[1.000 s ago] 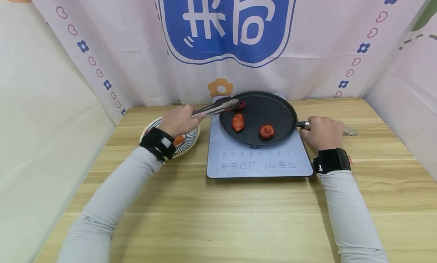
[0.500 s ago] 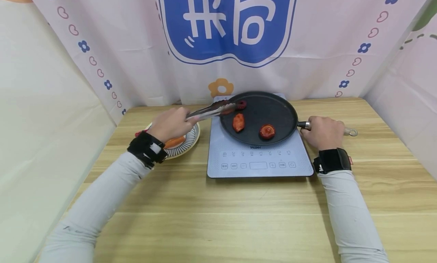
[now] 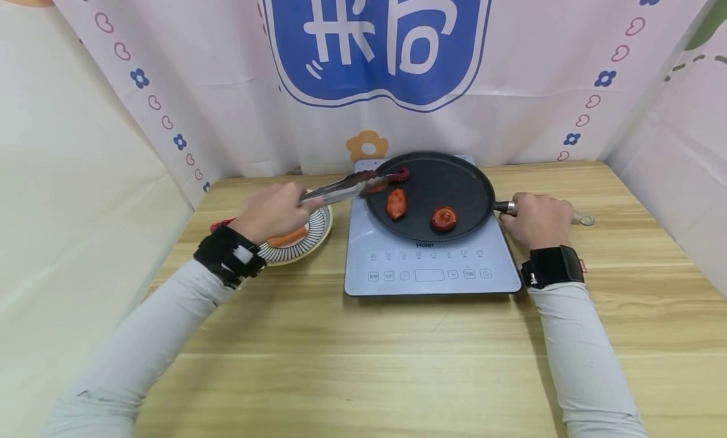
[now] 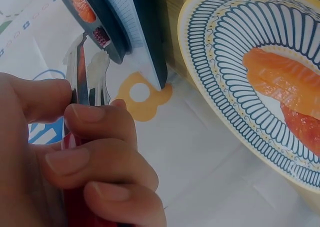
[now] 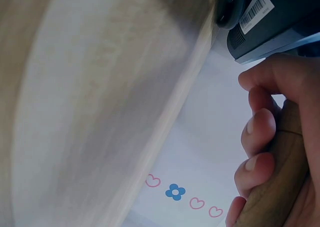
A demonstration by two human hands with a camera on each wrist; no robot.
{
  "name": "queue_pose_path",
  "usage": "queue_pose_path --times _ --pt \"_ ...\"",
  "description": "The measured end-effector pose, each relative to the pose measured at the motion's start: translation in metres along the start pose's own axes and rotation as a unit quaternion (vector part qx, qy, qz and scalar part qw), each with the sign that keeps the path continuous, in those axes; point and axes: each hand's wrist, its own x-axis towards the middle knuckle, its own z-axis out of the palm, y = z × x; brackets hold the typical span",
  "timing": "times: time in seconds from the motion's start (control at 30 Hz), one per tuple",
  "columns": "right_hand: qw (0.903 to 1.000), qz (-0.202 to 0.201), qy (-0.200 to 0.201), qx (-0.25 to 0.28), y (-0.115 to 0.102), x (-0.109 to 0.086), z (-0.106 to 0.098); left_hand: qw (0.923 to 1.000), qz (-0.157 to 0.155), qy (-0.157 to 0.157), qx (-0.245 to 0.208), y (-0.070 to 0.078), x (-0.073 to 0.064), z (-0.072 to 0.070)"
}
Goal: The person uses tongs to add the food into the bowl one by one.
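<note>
My left hand (image 3: 272, 211) grips a pair of metal tongs (image 3: 335, 192), also in the left wrist view, where its fingers wrap the red handle. The tong tips overlap the left rim of a black flat pan (image 3: 437, 185), with an orange-red piece (image 3: 376, 187) showing between them. Right beside the tips lies a dark red, tentacle-like piece (image 3: 400, 175). An orange-red piece of food (image 3: 396, 204) and a round glossy red-brown piece (image 3: 444, 219) lie apart in the pan. My right hand (image 3: 536, 220) holds the pan's wooden handle (image 5: 280, 172).
Under the pan is a white induction cooktop (image 3: 363, 283) with touch buttons along its front. A patterned plate (image 3: 318, 236) stands to its left, partly behind my left hand, bearing orange slices (image 4: 285, 79) and a redder piece (image 4: 305, 127). A printed curtain (image 3: 227, 110) hangs behind the table (image 3: 397, 362).
My left hand has moved left and slightly toward me, drawing the tong tips a little left toward the pan's rim. More of the plate shows. My right hand stays on the handle.
</note>
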Motion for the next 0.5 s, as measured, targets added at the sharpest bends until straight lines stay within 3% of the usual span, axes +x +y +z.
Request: queue_pose_path --times 0.5 --pt "1.0 0.002 -0.004 -0.003 0.0 0.001 0.0 1.0 0.006 -0.001 0.006 -0.013 -0.018 -0.006"
